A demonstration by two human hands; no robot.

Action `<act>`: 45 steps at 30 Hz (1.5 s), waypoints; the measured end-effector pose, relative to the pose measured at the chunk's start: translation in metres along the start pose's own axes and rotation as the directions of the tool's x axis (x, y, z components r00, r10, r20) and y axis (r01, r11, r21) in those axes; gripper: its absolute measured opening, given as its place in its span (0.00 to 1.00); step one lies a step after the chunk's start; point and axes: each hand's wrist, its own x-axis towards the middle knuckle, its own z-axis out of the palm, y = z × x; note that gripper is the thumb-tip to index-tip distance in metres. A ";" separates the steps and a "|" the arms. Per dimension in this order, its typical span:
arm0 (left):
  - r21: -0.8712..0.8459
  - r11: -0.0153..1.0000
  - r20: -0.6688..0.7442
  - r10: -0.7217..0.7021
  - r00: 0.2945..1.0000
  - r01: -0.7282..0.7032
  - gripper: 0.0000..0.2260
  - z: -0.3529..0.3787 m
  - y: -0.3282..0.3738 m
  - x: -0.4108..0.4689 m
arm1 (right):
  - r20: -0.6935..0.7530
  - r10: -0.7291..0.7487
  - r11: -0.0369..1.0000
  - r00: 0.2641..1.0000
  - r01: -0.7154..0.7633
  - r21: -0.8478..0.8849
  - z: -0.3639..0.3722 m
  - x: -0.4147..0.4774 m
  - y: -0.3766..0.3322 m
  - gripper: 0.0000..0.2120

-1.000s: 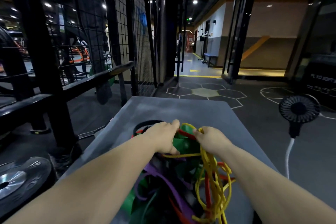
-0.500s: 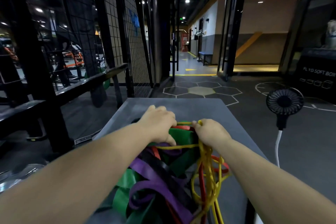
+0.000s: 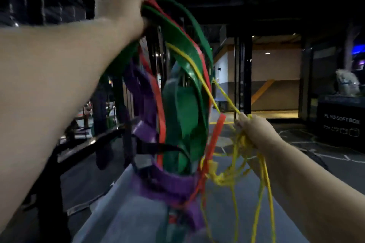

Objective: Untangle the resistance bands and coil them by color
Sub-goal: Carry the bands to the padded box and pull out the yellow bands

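A tangle of resistance bands hangs in the air above the grey table (image 3: pixel 126 221). My left hand (image 3: pixel 120 8), raised high at the upper left, grips the top of the wide green bands (image 3: pixel 183 108) and a red band (image 3: pixel 162 116). Purple bands (image 3: pixel 164 183) and a black band (image 3: pixel 156 148) loop through the lower part of the bundle. Lower at the right, my right hand (image 3: pixel 254 130) grips a bunch of thin yellow bands (image 3: pixel 233 171), which trail down and stretch up into the green ones. The picture is blurred by motion.
A black metal rail and mesh cage (image 3: pixel 85 144) stand at the left. A dark box with white lettering (image 3: pixel 341 124) sits at the right, with a lit corridor behind. Dark gym floor surrounds the table.
Both hands have lifted the tangle off the table. My left hand rose high with the green and red bands, my right hand drew the yellow ones out to the right.
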 end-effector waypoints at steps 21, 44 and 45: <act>0.239 0.970 0.957 -0.229 0.178 -0.038 0.24 0.154 -0.012 -0.310 | 0.417 0.237 0.945 0.878 -0.108 -0.310 0.067 -0.077 0.079 0.20; -0.424 0.901 0.808 0.424 0.410 -0.095 0.42 0.146 0.069 -0.415 | 0.489 0.238 0.923 0.839 -0.038 -0.384 0.141 -0.104 0.098 0.23; -0.382 0.921 0.837 0.381 0.393 -0.080 0.46 0.146 0.066 -0.417 | 0.483 0.247 0.921 0.840 -0.047 -0.387 0.144 -0.106 0.097 0.24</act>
